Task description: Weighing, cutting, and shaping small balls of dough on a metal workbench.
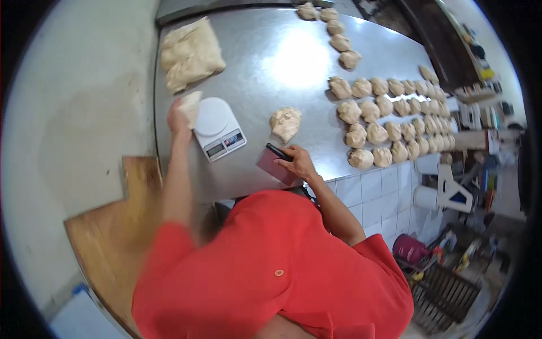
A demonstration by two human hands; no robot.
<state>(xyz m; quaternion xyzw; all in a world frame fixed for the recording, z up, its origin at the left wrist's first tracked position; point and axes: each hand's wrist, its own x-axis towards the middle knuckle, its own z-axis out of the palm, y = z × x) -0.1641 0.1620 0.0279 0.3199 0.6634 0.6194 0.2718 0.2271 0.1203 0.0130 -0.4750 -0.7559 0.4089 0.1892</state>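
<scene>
My left hand [179, 118] is closed on a piece of dough [191, 107], held up beside the round plate of a white kitchen scale [213, 117]. Beyond that hand lies a large folded slab of dough [195, 53]. In my right hand [299, 164] is a dough scraper [276, 165] with a black grip, its flat blade low over the near edge of the steel table. A single lump of dough [285, 124] rests just beyond the scraper, right of the scale.
Several rows of dough balls [377, 133] cover the right part of the steel table [254, 73]. Another short line of dough balls [340, 42] runs to the far edge. A wall [113, 85] borders the table's left side. A dark crate [446, 294] stands on the floor at right.
</scene>
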